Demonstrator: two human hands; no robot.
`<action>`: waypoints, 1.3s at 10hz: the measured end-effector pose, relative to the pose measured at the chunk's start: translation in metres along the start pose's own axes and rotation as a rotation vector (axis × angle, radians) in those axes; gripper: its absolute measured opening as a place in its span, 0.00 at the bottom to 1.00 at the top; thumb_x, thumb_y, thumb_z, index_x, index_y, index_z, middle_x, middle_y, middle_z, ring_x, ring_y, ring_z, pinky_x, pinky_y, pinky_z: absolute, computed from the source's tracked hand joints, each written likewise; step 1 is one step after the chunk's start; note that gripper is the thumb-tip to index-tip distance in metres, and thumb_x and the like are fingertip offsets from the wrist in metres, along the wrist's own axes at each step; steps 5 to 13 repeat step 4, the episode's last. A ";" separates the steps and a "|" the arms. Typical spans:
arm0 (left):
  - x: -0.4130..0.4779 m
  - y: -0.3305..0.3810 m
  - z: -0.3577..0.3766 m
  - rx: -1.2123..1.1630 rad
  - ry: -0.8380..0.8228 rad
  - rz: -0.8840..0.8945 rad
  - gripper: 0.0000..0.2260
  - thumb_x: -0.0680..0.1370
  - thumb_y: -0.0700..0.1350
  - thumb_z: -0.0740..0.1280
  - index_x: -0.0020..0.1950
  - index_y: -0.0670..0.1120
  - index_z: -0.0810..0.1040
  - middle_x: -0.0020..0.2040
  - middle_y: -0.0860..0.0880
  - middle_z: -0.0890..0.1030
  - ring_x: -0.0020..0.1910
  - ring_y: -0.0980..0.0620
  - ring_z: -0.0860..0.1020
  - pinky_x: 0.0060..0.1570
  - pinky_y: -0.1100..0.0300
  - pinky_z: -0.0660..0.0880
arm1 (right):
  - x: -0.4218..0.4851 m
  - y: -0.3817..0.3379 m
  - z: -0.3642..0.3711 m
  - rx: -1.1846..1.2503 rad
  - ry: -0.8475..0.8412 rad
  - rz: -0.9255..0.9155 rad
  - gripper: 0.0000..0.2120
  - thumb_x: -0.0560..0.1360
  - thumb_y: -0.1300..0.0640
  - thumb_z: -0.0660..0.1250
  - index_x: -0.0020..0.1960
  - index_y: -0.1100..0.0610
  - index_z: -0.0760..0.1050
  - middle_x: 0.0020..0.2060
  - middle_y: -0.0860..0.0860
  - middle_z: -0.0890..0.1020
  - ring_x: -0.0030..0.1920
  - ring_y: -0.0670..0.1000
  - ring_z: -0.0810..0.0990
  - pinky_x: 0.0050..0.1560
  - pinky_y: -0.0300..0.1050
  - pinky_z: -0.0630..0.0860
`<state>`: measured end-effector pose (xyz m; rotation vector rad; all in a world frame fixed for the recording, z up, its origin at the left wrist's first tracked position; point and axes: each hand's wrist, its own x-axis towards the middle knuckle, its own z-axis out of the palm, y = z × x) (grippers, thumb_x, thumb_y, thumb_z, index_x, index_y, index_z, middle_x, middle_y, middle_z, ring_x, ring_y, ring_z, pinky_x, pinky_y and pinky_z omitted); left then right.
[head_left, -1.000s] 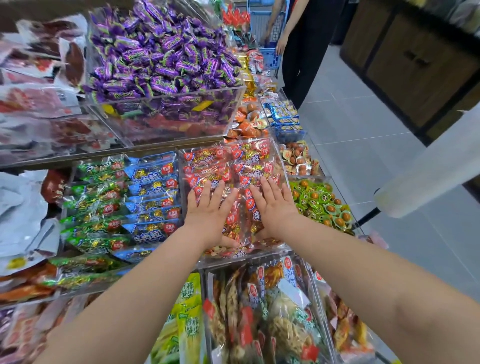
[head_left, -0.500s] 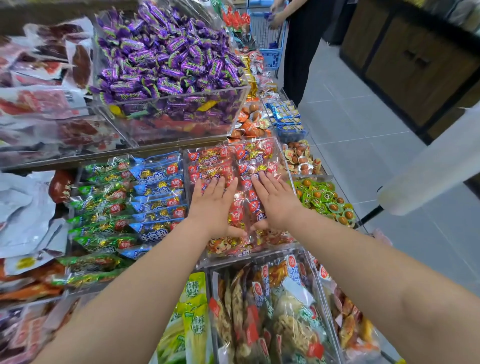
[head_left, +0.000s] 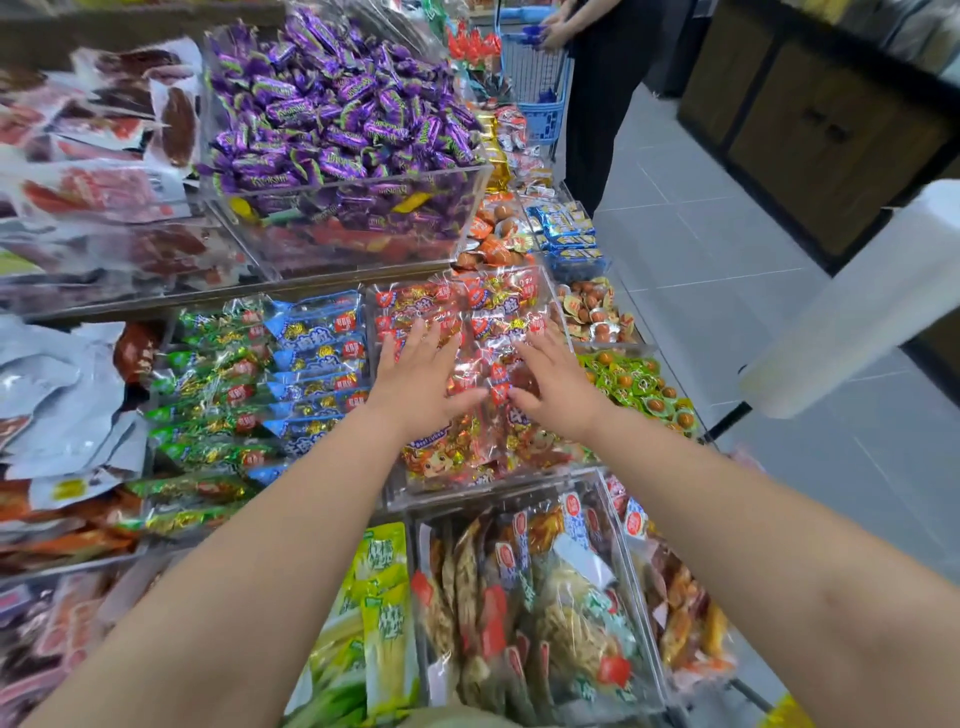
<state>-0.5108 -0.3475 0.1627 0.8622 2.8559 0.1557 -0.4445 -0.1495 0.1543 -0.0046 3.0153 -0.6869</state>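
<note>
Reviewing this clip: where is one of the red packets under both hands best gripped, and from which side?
Pinch a top red packet by its crinkled end, from above: they lie flat and piled, and the walls of the clear bin block the sides.

Red-and-gold snack packets (head_left: 467, 312) — purple candies (head_left: 332, 114) behind.

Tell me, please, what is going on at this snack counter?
A person at a shop's bulk snack display has both hands in one clear bin of red-wrapped snack packets. The left hand and right hand lie on the packets with fingers spread, gripping nothing. Purple-wrapped candies fill the bin behind, and blue packets lie to the left. Another person stands at a blue shopping cart down the aisle.
</note>
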 end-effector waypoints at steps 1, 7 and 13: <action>-0.014 0.009 -0.005 -0.153 0.197 0.000 0.27 0.80 0.57 0.58 0.77 0.48 0.62 0.77 0.46 0.62 0.78 0.45 0.53 0.75 0.45 0.48 | -0.019 -0.001 -0.004 0.212 0.129 0.063 0.23 0.78 0.54 0.62 0.72 0.56 0.65 0.72 0.53 0.63 0.74 0.52 0.55 0.73 0.44 0.49; -0.124 0.080 0.024 -0.934 0.348 -0.340 0.05 0.79 0.40 0.65 0.49 0.50 0.79 0.40 0.58 0.77 0.38 0.66 0.74 0.39 0.74 0.69 | -0.139 0.024 0.010 0.681 0.114 0.364 0.08 0.78 0.58 0.62 0.53 0.52 0.78 0.43 0.42 0.80 0.42 0.42 0.76 0.38 0.30 0.71; -0.124 0.080 0.024 -0.934 0.348 -0.340 0.05 0.79 0.40 0.65 0.49 0.50 0.79 0.40 0.58 0.77 0.38 0.66 0.74 0.39 0.74 0.69 | -0.139 0.024 0.010 0.681 0.114 0.364 0.08 0.78 0.58 0.62 0.53 0.52 0.78 0.43 0.42 0.80 0.42 0.42 0.76 0.38 0.30 0.71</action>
